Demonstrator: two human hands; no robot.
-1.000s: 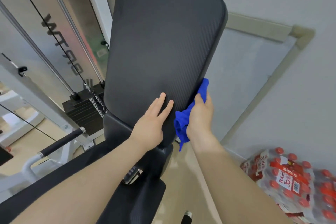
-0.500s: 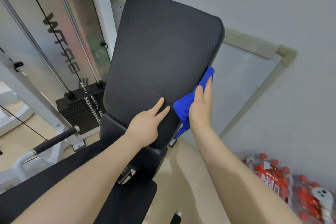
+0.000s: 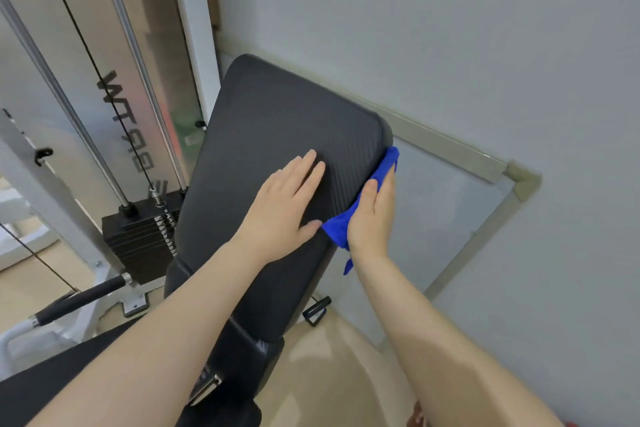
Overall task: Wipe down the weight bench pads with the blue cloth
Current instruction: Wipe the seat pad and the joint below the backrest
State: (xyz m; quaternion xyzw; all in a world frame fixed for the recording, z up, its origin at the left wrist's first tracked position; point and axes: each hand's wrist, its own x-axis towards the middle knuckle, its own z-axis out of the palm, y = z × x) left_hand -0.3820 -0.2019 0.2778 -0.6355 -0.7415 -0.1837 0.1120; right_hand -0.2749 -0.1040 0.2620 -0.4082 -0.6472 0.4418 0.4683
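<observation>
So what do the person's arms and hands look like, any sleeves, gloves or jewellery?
Both forearms are bare with no sleeves in view. The left hand and right hand wear no gloves, and no rings, watch or wristbands show.

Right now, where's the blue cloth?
In the head view, the blue cloth is pressed against the right side edge of the back pad, under the right hand, with the left hand flat on the pad beside it.
</observation>
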